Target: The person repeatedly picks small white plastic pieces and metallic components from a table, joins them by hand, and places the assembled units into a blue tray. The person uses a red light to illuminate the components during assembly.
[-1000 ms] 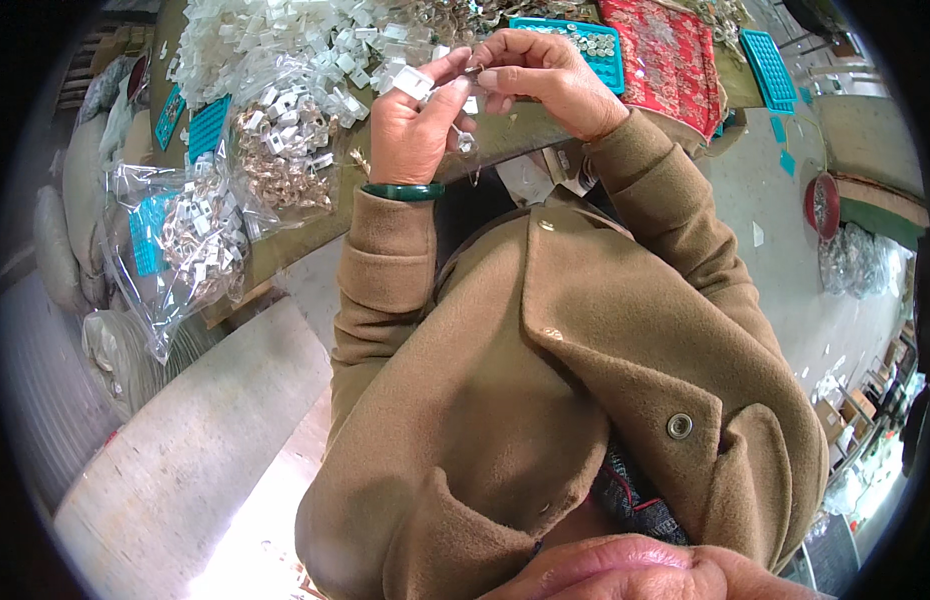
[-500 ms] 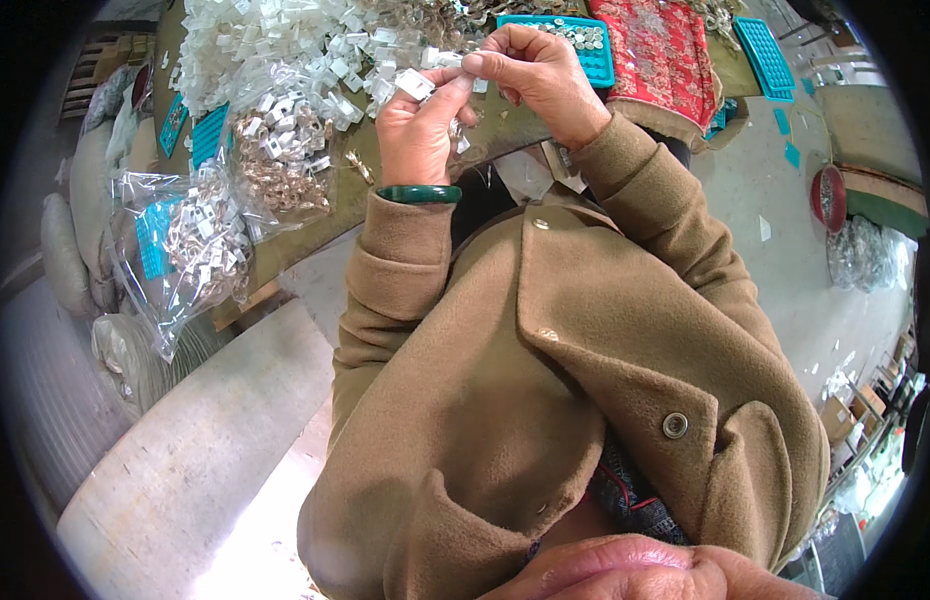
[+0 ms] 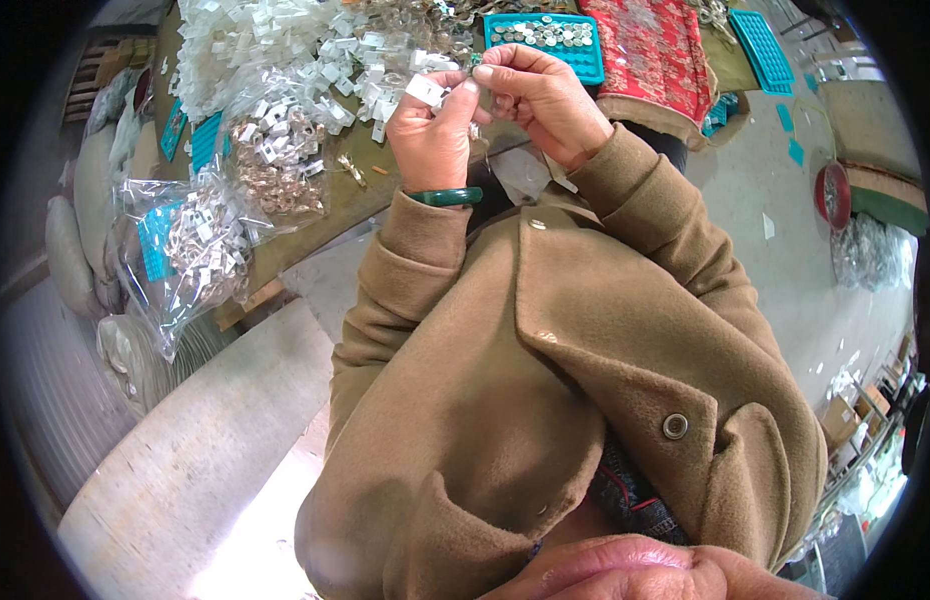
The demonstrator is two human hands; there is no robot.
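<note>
My left hand (image 3: 431, 136), a green bangle at its wrist, is closed on a small white square piece (image 3: 426, 90) that juts out past the fingers. Its thumb points up toward the fingertips of my right hand (image 3: 557, 105). That hand is pinched, its thumb and forefinger closed at a tiny greenish bit (image 3: 475, 61); what exactly it grips is too small to name. Both hands almost meet above the table's near edge. Just beyond them lies a large heap of white square pieces (image 3: 285, 45), some in clear plastic.
A teal tray (image 3: 592, 66) of small round silvery pieces lies beyond my right hand, beside a red patterned cloth (image 3: 647, 60). Clear bags of white and brownish pieces, one bag (image 3: 280, 150) nearer, sit left. Another teal tray (image 3: 761, 50) is far right.
My left hand has shifted slightly right and down, still with the white square piece. The fingertips of both hands stay close together, and a greenish bit now shows between them.
</note>
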